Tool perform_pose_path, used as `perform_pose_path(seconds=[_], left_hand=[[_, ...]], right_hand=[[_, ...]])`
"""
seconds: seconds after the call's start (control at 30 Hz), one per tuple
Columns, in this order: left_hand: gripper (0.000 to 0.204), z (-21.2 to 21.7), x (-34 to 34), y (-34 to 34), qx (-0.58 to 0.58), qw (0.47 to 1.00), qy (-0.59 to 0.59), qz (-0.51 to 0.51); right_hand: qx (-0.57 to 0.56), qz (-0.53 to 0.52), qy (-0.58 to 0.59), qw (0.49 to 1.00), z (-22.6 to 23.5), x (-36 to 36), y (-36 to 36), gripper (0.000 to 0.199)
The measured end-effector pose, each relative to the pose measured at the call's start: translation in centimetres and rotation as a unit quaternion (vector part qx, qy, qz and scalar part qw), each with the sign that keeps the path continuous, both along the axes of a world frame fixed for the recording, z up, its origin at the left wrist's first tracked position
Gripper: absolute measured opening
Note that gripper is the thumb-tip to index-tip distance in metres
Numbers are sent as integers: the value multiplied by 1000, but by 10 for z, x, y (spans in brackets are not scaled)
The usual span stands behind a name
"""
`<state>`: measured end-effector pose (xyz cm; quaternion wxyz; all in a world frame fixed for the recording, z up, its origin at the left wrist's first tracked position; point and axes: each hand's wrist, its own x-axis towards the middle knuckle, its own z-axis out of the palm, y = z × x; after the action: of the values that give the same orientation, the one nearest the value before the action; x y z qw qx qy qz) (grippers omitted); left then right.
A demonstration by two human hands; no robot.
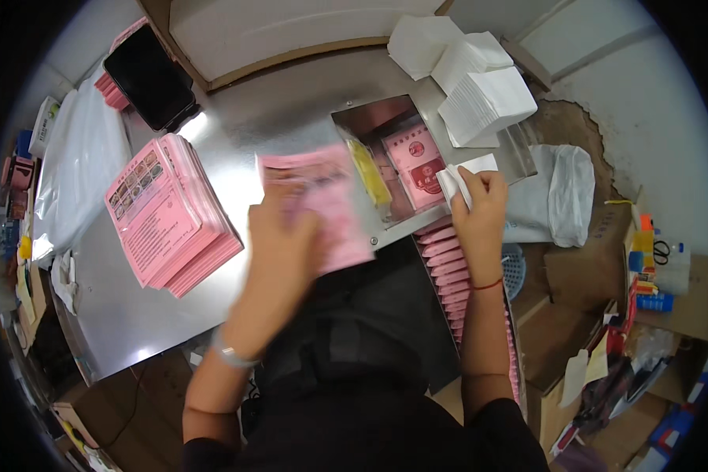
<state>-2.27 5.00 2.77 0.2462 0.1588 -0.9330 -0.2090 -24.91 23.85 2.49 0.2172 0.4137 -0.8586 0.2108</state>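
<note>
My left hand (283, 240), smeared by motion, grips a pink printed packet (338, 212) over the metal table. Between the fingers of my right hand (480, 211) is a small wad of folded white napkins (470, 175), held at the right side of a recess in the tabletop. Inside that recess (370, 118) lie another pink packet (417, 161) with a dark red print and a yellow strip (369, 175). Left of my left hand rises a stack of pink printed packets (161, 216). Stacks of folded white napkins (488, 98) stand beyond my right hand.
A dark phone (151, 77) stands at the far left, near a clear plastic bag (86, 157). Below the table edge, a row of pink packets (444, 271) fills a long container beside my right forearm. A white bag (554, 197) and cardboard boxes (586, 259) lie at the right.
</note>
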Motion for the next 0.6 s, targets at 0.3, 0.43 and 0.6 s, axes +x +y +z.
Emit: perform_pose_path(seconds=[0.3,0.43,0.6], left_hand=[[55,-3,3,-5,-93,990,-98,-45],[51,-5,9,1,-9,997,-73,-30],[43,-7,8,2,1,999,-33,-15]], right_hand=[[50,374,-82,922,31,123,-25,36],[-177,82,-71,978,38,46,-10,44],[-185,64,128,972,84,-42,-44,36]])
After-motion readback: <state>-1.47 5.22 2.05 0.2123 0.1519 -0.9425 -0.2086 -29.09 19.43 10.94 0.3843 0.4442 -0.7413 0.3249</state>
